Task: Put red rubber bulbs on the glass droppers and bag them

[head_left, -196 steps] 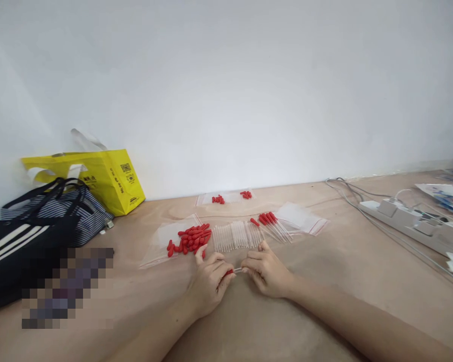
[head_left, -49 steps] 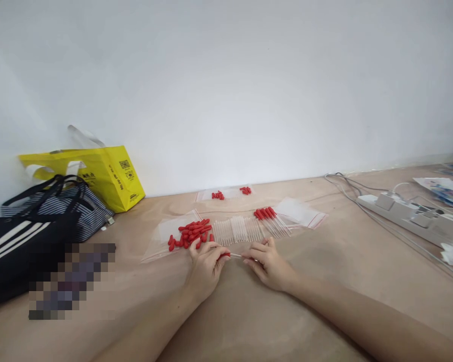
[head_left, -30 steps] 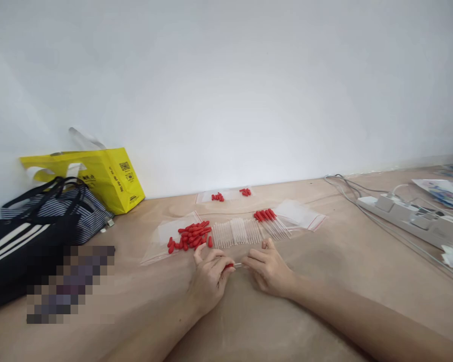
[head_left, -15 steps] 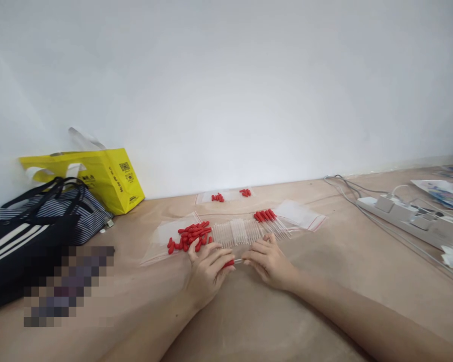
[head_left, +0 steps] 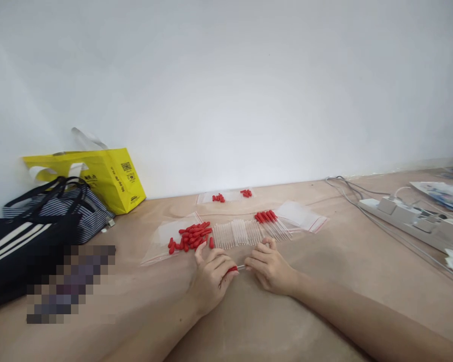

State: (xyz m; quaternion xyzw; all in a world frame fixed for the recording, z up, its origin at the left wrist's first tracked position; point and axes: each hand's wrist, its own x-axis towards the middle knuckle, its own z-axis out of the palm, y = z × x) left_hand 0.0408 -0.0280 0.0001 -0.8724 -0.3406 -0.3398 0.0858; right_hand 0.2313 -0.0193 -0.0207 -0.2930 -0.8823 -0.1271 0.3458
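Note:
Pinched in the fingers of my left hand (head_left: 211,276) is a red rubber bulb (head_left: 232,269). A thin clear dropper tube (head_left: 241,267) runs from that bulb into the closed fingertips of my right hand (head_left: 268,265). Beyond my left hand lies a pile of loose red rubber bulbs (head_left: 192,235) on a clear zip bag (head_left: 156,246). A row of clear dropper tubes (head_left: 237,233) lies side by side past both hands. At its right end, several droppers with red bulbs fitted (head_left: 266,216) lie beside another zip bag (head_left: 300,216).
Near the wall is a bag with small red bulbs and tubes (head_left: 228,196). A yellow bag (head_left: 115,176), a striped bag (head_left: 92,213) and a black bag (head_left: 26,251) stand at left. A white power strip (head_left: 407,221) with grey cables (head_left: 385,229) lies at right.
Both hands have come slightly nearer to me with the bulb and tube between them. My left fingers have shifted off the pile's edge, and one loose bulb beside it shows more fully.

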